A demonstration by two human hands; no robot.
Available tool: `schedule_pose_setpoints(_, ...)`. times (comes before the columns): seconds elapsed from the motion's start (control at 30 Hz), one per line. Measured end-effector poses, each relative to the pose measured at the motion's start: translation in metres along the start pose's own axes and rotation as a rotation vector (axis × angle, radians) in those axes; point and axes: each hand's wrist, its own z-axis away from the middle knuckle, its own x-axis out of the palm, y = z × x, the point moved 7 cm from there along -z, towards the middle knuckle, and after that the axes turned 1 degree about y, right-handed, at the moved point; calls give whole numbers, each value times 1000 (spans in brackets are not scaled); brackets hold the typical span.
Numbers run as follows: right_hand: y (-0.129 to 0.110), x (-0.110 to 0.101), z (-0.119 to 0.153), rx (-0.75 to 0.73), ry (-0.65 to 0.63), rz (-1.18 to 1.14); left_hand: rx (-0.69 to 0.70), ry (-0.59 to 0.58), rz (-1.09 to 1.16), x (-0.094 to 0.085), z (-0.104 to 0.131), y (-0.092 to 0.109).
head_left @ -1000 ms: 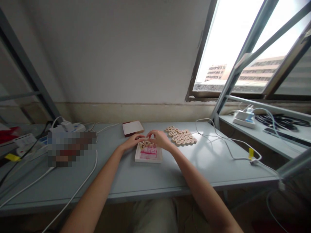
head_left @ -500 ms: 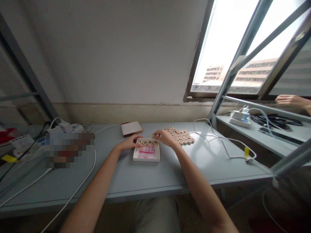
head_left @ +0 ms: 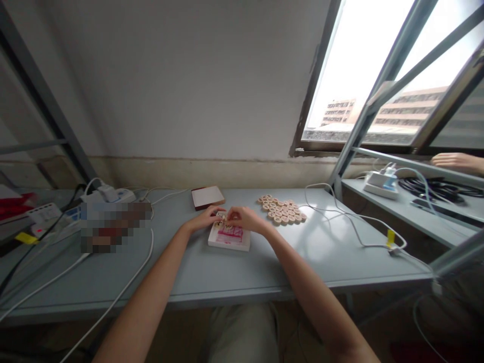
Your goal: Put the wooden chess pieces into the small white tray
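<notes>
Between the fingers of my left hand (head_left: 204, 220) and those of my right hand (head_left: 246, 220), on the grey counter (head_left: 189, 277), sits the white box (head_left: 229, 245), with a few wooden discs (head_left: 219, 224) at its far end and a pink pattern (head_left: 231, 233) nearer me. My left fingers bend at its far left corner and my right fingers are drawn narrow over the discs, though I cannot tell whether either set grips one. Beyond my left fingers lies a shallow red-and-white lid (head_left: 207, 196); right of my right fingers, many loose discs (head_left: 286, 212) lie bunched together.
</notes>
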Motion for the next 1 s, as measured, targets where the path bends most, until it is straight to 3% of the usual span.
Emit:
schedule_pose_setpoints(0.17,-9,-6,0,-30,129,234,34,34,-55,0,-4,-4)
schedule_pose_setpoints(0.37,0,-3,2,-32,-38,258,22,58,-119,0,-6,-10)
schedule_pose_setpoints(0.6,7,-5,1,-21,-47,215,37,91,-204,2,-4,-7)
schedule_pose_setpoints(0.7,23,-24,4,68,40,241,86,92,-249,3,-2,-1)
schedule_pose_setpoints(0.83,56,-58,22,319,318,580,57,34,-315,8,1,3)
schedule_pose_setpoints(1.0,78,-52,34,418,236,750,9,51,-339,7,0,-2)
